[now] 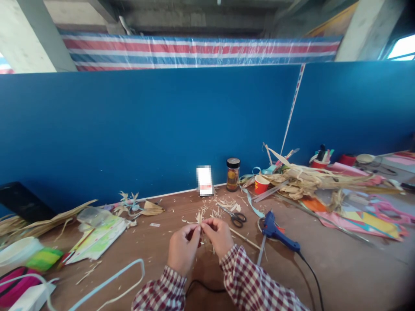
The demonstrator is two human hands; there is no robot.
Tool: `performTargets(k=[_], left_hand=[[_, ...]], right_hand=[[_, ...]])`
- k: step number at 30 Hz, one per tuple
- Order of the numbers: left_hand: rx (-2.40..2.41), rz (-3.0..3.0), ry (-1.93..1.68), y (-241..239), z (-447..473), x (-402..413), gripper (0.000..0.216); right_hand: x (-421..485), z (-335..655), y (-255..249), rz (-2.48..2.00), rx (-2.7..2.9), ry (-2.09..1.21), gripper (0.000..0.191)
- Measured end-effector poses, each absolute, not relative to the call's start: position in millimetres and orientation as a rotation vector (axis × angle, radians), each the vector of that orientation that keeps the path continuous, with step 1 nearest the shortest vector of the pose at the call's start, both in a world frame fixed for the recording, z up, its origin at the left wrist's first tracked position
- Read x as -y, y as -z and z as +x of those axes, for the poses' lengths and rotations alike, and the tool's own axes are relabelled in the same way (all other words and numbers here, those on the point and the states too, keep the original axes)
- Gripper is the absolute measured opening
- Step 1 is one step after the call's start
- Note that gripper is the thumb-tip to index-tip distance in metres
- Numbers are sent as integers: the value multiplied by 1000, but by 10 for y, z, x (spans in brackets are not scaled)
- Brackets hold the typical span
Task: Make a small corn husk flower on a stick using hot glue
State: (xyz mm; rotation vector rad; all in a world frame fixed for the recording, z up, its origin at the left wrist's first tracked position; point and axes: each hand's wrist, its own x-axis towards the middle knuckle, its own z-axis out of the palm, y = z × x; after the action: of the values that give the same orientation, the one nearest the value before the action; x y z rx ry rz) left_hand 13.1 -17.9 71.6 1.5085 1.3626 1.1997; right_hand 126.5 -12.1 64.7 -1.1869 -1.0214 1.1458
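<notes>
My left hand (183, 248) and my right hand (220, 238) meet over the brown table, thumbs and fingertips pinched together. Between them a small pale piece of corn husk (199, 217) sticks up with pointed, petal-like tips; its lower end is hidden by the fingers. Cut husk scraps (215, 210) lie scattered just beyond. Dark-handled scissors (238, 219) rest beyond my right hand, blades towards the scraps. A thin stick (248, 239) lies right of that hand. Farther right is a blue glue gun (275, 231) with a glue stick in its back and a black cord.
A lidded jar (232, 176) and a red paper cup (261, 185) stand near the blue partition (162, 129). Dried husks (301, 177) and coloured paper (366, 218) pile up at right. At left lie a painted sheet (97, 239), a white bowl (19, 250) and a pale-blue tube (110, 283).
</notes>
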Motion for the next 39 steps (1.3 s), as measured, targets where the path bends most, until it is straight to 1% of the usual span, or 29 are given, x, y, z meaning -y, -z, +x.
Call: performTargets(k=[3,7,16,25,32,39], left_hand=[[-1364,1508,-1247,-856,130,180,31],[-1317,1351,-1282,-954,120,220,30],[-1181,883,-1320,-891,110,288,27],[-1277,946,-1337,-874,101,259,30],[-1243,1017,-1346,-786,93,259,28],[-1200,930,-1334,-767,114,295,32]], right_hand=[[127,1256,-755,-1157,1034,-1123,18],[190,1218,-863,-1075,1018,-1135,17],[273,1144,-888,-1036,1054,-1136,17],[203,1108,-756,-1087,1099,-1077,16],[193,1083,-715,-1169,1151,-970,16],[220,1094,-753,-1215,1183,-908,15]])
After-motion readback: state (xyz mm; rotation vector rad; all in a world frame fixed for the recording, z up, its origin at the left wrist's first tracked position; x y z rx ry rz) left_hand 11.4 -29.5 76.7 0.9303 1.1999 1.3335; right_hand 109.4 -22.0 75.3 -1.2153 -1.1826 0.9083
